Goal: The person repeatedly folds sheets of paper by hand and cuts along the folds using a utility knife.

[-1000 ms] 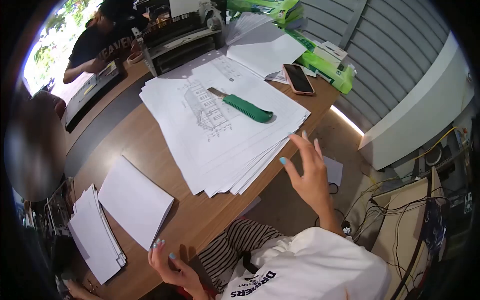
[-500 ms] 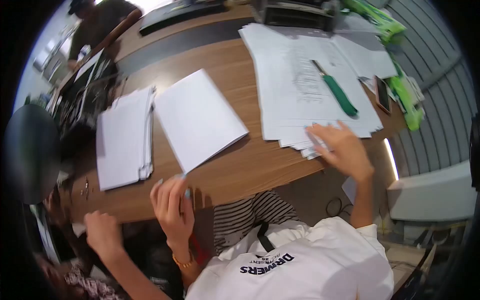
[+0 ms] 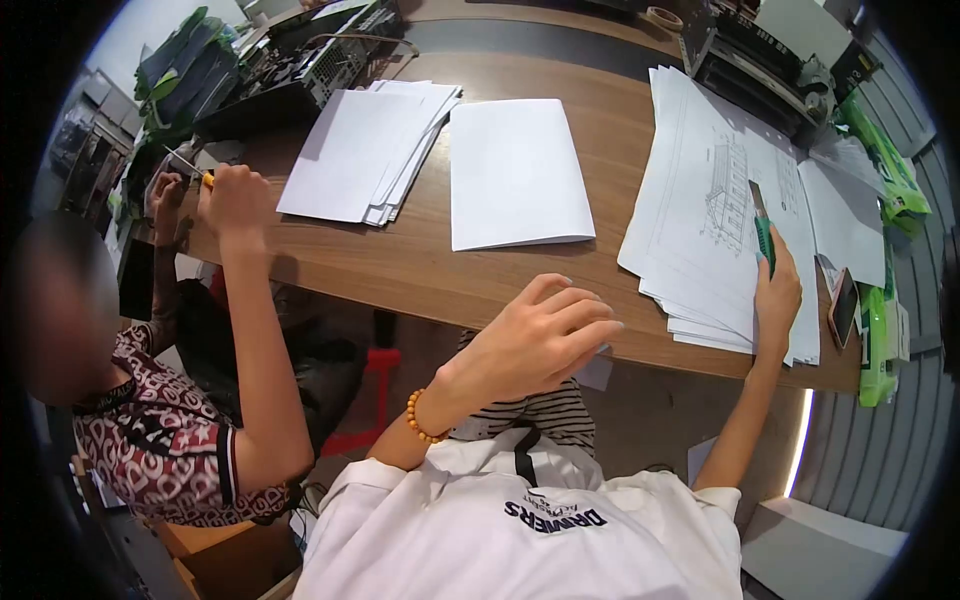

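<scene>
My right hand (image 3: 779, 300) is closed round the handle of a green-handled knife (image 3: 764, 238), its blade pointing away from me. Underneath lies a spread stack of printed sheets (image 3: 690, 225), the top one showing a line drawing. My left hand (image 3: 545, 332) hangs in the air by the table's front edge, holding nothing, its fingers loosely bent and apart. Beyond it lies a folded white sheet (image 3: 518, 175), flat on the table with its fold open a little at the near edge. Left of that sheet is a pile of white papers (image 3: 355, 150).
A co-worker on my left holds a yellow-handled screwdriver (image 3: 207, 180) near an open computer case (image 3: 340, 62). A black printer-like machine (image 3: 745, 60) stands at the back right. At the right edge are a phone (image 3: 843, 308) and green packaging (image 3: 877, 345).
My right hand has gone from resting on the papers to gripping the knife. My left hand has moved right, away from the table's left part. My view has shifted left.
</scene>
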Motion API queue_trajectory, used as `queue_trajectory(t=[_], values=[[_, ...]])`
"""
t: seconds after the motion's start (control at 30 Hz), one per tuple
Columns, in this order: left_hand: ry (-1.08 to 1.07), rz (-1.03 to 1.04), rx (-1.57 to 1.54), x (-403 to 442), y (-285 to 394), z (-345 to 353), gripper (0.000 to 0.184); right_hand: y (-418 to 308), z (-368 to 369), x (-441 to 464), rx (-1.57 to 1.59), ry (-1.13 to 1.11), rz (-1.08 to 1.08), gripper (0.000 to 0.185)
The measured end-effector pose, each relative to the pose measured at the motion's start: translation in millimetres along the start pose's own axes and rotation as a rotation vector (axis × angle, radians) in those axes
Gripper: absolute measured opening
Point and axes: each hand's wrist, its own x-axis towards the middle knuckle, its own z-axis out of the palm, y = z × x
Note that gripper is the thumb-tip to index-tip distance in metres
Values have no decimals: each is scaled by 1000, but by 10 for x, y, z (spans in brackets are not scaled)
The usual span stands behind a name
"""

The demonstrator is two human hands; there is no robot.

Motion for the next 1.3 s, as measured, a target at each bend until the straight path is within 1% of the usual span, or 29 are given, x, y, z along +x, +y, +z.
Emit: queue_trajectory(t=[0.07, 0.27, 0.33, 0.37, 0.43, 0.47, 0.53, 0.57, 0.6, 0.63, 0.67, 0.7, 0.77, 0.8, 0.87, 0.9, 0.97, 1.07, 1.13, 1.17, 1.23, 1.27, 1.3], values=[[-18, -1, 7, -29, -42, -47, 23, -4, 9, 0, 35, 53, 27, 40], [53, -113, 88, -378, -201, -334, 25, 19, 25, 11, 201, 172, -37, 38], [292, -110, 95, -444, -147, -491, 28, -9, 17, -5, 221, 175, -14, 38], [373, -148, 92, -442, -47, -649, 34, 103, 58, 17, 204, 159, -41, 38], [576, -56, 4, -379, 166, -956, 26, 50, 47, 20, 193, 155, -6, 38], [665, 1, -112, -324, 321, -1023, 18, 40, 37, 9, 166, 139, 28, 39], [831, 147, -329, -219, 633, -1151, 6, 75, 49, 13, 155, 160, 10, 39], [957, 204, -395, -219, 790, -1190, 8, 59, 46, 10, 164, 148, 5, 39], [952, 226, -555, -239, 921, -1273, 10, 54, 59, -1, 173, 133, -3, 40], [860, 167, -770, -281, 1052, -1375, 13, 91, 84, -9, 181, 138, -11, 40], [743, 45, -997, -335, 1191, -1501, 17, 144, 111, 0, 177, 148, -31, 40], [655, -79, -1149, -367, 1285, -1579, 21, 169, 125, 2, 170, 154, -51, 41], [781, 242, -1059, -397, 1283, -1281, 21, 173, 126, 4, 175, 141, -34, 42], [941, 124, -964, -312, 1451, -1288, 23, 170, 126, 8, 178, 128, -11, 42], [1110, -4, -849, -244, 1568, -1241, 25, 207, 144, 20, 184, 122, -28, 43], [1229, 25, -908, -233, 1575, -1213, 21, 222, 150, 23, 184, 118, -29, 43], [1358, 49, -952, -271, 1582, -1221, 18, 214, 149, 26, 204, 111, -46, 43], [1110, 94, -1053, -436, 1482, -1381, 10, 296, 151, 50, 225, 81, -75, 44], [948, 141, -1069, -548, 1431, -1439, 9, 399, 248, 77, 224, 78, -65, 44], [968, 145, -1023, -582, 1418, -1418, 9, 421, 262, 78, 222, 75, -100, 44], [1076, 294, -797, -645, 1354, -1380, 17, 498, 299, 108, 216, 68, -131, 44], [1085, 297, -752, -697, 1321, -1408, 17, 542, 322, 126, 204, 61, -124, 43], [1036, 301, -672, -740, 1275, -1452, 22, 548, 349, 131, 235, 64, -149, 43]])
